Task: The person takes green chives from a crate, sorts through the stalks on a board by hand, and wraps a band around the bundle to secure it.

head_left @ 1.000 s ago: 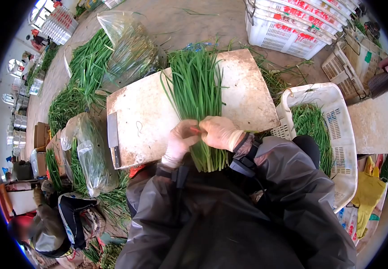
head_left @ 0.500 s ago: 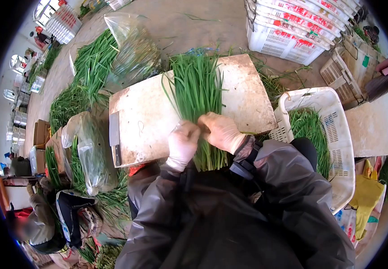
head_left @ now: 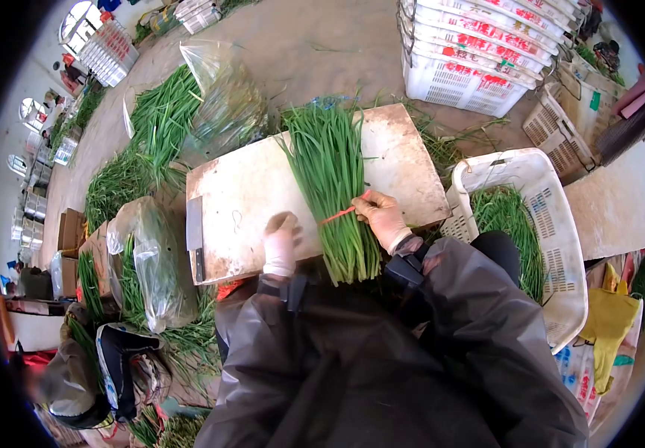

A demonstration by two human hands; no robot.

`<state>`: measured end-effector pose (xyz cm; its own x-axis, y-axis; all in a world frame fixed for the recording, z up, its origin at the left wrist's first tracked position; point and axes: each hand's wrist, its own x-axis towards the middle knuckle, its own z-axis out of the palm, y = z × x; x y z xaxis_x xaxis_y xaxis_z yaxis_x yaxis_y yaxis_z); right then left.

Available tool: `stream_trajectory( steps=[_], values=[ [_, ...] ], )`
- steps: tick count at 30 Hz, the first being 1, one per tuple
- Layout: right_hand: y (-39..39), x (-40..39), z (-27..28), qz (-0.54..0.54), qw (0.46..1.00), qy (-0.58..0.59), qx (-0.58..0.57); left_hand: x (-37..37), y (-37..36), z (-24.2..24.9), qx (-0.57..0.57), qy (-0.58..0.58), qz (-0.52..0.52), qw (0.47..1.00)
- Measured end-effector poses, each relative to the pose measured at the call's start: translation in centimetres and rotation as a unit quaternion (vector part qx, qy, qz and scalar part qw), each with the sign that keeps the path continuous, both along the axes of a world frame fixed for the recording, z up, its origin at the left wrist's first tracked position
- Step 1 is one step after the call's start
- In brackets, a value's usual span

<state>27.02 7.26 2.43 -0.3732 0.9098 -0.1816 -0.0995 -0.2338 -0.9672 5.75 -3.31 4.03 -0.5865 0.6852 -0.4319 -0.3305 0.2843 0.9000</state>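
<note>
A thick bundle of long green chives (head_left: 326,160) lies across a worn white board (head_left: 244,183), pale stem ends towards me. A thin red tie (head_left: 337,215) runs across its lower part. My right hand (head_left: 383,221), in a pale glove, pinches the tie's end at the bundle's right side. Away from the bundle, to its left, my left hand (head_left: 281,243) hovers over the board; its gloved fingers are loosely bent and slightly blurred, with nothing visible in them. A knife with a broad blade (head_left: 195,224) rests along the board's left edge.
To the right stands a white crate (head_left: 565,246) holding loose greens. Stacked white crates (head_left: 471,75) rise beyond the board. Plastic bags (head_left: 160,265) and heaps of greens (head_left: 162,119) lie on the left. Another person (head_left: 76,381) is at the lower left.
My left hand has moved left, off the bundle. My right hand has shifted right, and the red tie now shows across the chives. The bundle's stem end has swung slightly right.
</note>
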Motion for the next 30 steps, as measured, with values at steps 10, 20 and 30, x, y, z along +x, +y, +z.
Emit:
stream_trajectory(
  steps=[10,20,30],
  values=[
    [-0.7,0.7,-0.7,-0.089,0.982,0.091,-0.141,3.5,-0.8,-0.8,0.074,-0.156,-0.106,0.979],
    [0.2,0.9,-1.0,-0.105,0.968,0.117,-0.195,4.3,1.2,-6.5,0.108,0.25,-0.106,0.956],
    [-1.0,-0.2,-0.8,-0.039,0.997,0.067,-0.009,7.8,3.3,4.7,0.233,0.56,-0.239,0.758]
  ],
)
